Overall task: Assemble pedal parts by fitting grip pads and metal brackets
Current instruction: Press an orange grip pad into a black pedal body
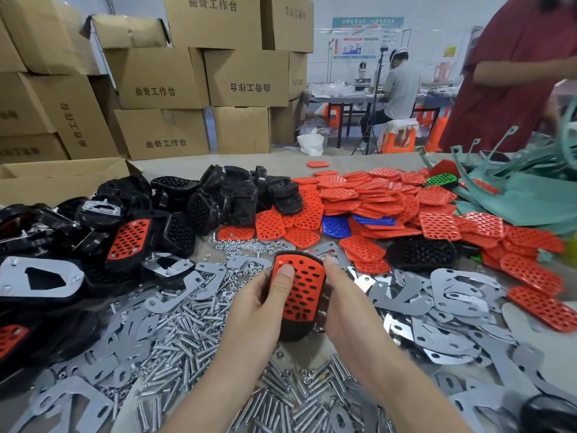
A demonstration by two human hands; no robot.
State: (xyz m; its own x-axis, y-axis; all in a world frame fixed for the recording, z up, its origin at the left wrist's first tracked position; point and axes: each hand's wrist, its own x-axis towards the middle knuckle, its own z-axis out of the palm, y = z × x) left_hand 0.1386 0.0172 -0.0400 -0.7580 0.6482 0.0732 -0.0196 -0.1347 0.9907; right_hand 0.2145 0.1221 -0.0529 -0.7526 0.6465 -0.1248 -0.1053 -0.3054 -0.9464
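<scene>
A black pedal body with a red perforated grip pad (304,292) on its face is held above the table's middle. My left hand (259,303) grips its left side, thumb pressing flat on the pad. My right hand (345,310) holds the right side, fingers curled behind the body. Loose red grip pads (377,198) are heaped at the back right. Grey metal brackets (446,295) lie scattered to the right and front. Silver bolts (187,326) and nuts (249,245) cover the table under my hands.
Black pedal bodies (218,195), some assembled, pile up at the left. Cardboard boxes (162,76) are stacked behind. A person in a dark red top (512,73) stands at the far right beside teal plastic frames (512,195). Another person sits at a distant bench (401,89).
</scene>
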